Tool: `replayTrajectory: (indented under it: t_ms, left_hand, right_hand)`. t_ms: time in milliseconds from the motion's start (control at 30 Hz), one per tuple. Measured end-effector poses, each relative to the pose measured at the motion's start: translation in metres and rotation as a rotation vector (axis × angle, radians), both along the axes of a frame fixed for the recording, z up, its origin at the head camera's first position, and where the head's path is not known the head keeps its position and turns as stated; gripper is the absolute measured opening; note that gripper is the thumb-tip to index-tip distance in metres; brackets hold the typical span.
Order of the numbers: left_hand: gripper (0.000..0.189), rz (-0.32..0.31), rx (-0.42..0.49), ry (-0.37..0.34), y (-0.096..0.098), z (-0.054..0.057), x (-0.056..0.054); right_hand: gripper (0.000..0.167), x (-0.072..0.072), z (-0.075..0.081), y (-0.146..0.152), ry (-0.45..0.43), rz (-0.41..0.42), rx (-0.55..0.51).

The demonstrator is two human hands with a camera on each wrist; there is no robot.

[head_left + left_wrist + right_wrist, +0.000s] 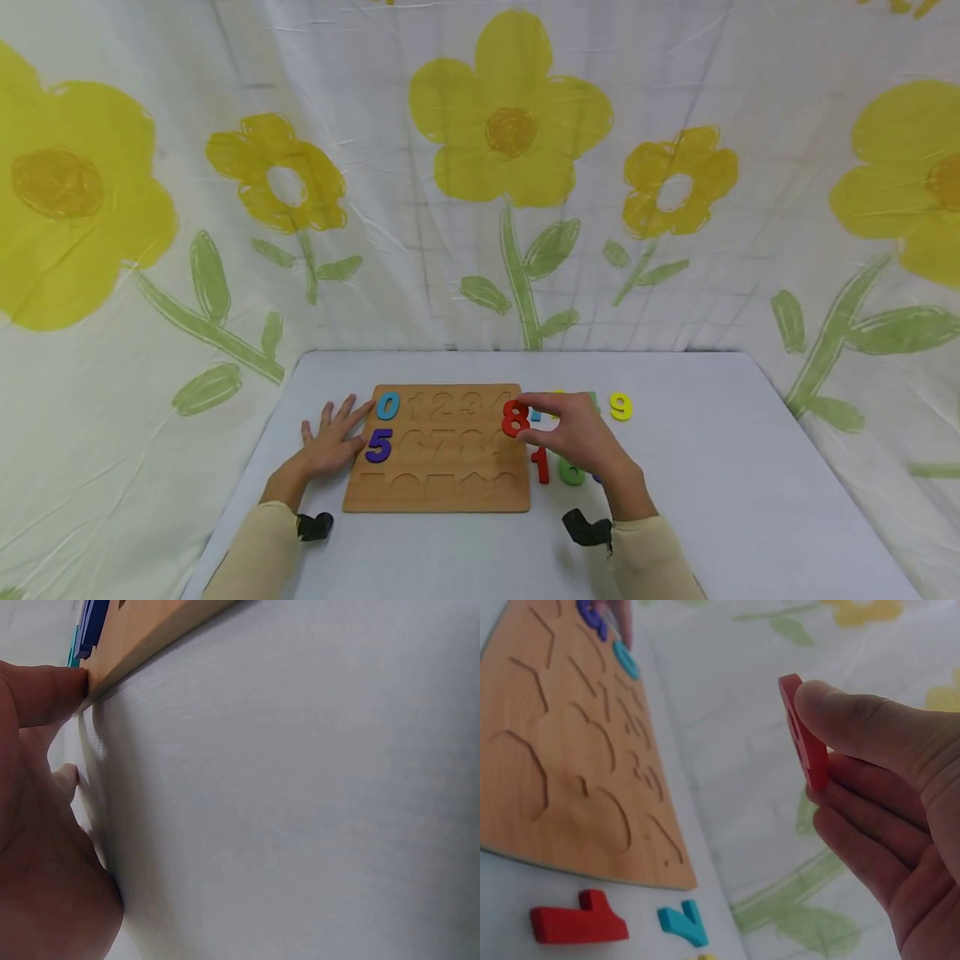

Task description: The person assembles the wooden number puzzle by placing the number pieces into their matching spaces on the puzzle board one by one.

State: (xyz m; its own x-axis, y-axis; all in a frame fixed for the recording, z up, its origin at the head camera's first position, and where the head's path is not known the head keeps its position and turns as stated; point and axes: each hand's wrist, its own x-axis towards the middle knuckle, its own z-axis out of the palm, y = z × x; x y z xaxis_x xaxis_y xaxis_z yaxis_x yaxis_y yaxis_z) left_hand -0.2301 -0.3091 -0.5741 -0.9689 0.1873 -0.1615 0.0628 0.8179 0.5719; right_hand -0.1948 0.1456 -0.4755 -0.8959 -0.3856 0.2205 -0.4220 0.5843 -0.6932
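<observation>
Red 8 held over right edge of board, pinched between thumb and fingers of right hand, forearm angled in from lower right. Board carries 0 and 5 in left column. Left hand palm down, fingers spread, touching board's left edge.

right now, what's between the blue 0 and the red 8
In the head view, the board's empty 1, 2 and 3 slots lie between blue 0 and red 8.
</observation>
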Motion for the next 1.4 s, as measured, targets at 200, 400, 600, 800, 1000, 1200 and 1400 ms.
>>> replayTrajectory:
  t_ms: [200, 400, 600, 800, 1000, 1200, 1400]
  left_hand:
    - [0.066, 0.001, 0.009, 0.003, -0.003, -0.001, 0.0]
    - [0.066, 0.004, 0.009, 0.014, -0.004, -0.001, 0.002]
    - [0.066, 0.002, 0.026, 0.002, -0.001, 0.005, 0.007]
    - [0.066, 0.012, 0.008, -0.042, 0.005, 0.017, 0.007]
    - [0.067, 0.021, -0.039, -0.065, 0.006, 0.017, 0.005]
    - [0.067, 0.02, -0.025, -0.069, 0.006, 0.017, 0.004]
    - [0.067, 0.02, -0.016, -0.069, 0.005, 0.016, 0.004]
  right_hand:
    - [0.05, -0.005, -0.012, -0.014, -0.017, 0.015, -0.005]
    - [0.049, -0.01, -0.029, -0.029, -0.085, 0.048, -0.031]
    - [0.049, -0.016, -0.045, -0.042, -0.077, 0.082, -0.021]
    - [0.048, -0.021, -0.059, -0.054, -0.068, 0.092, 0.037]
    - [0.049, -0.023, -0.064, -0.067, -0.136, 0.096, 0.076]
    - [0.048, -0.026, -0.069, -0.075, -0.155, 0.098, 0.13]
    - [0.051, -0.024, -0.071, -0.081, -0.151, 0.087, 0.196]
